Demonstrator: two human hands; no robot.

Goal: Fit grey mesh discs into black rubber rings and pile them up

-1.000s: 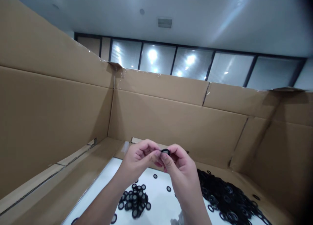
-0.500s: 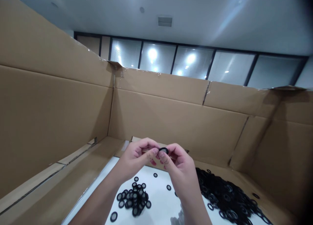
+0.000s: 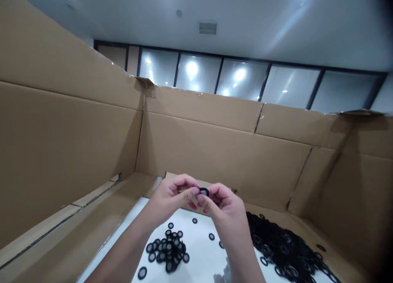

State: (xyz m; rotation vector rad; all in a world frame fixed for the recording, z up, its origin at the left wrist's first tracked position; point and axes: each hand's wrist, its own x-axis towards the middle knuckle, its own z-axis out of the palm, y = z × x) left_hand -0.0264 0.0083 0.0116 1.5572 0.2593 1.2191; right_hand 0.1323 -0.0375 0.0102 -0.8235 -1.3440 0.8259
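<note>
My left hand (image 3: 175,194) and my right hand (image 3: 226,204) meet in the middle of the head view, above the white work surface (image 3: 199,250). Between their fingertips they pinch one small black ring (image 3: 204,191) with a grey disc in its centre. The thumbs press at its near side, while the other fingers curl behind and are partly hidden. Below my left hand lies a pile of black rings with grey centres (image 3: 168,248). To the right of my right forearm spreads a larger heap of black rings (image 3: 285,248), many with open centres.
Tall cardboard walls (image 3: 215,143) enclose the surface at the back and both sides. A few grey-centred rings (image 3: 211,236) lie singly between the heaps. Some pale grey pieces (image 3: 223,276) show at the bottom edge, partly hidden by my right forearm.
The pinched ring has tilted a little and moved slightly left, with its grey centre showing more. My right fingers have shifted slightly with it; my left hand stays nearly still.
</note>
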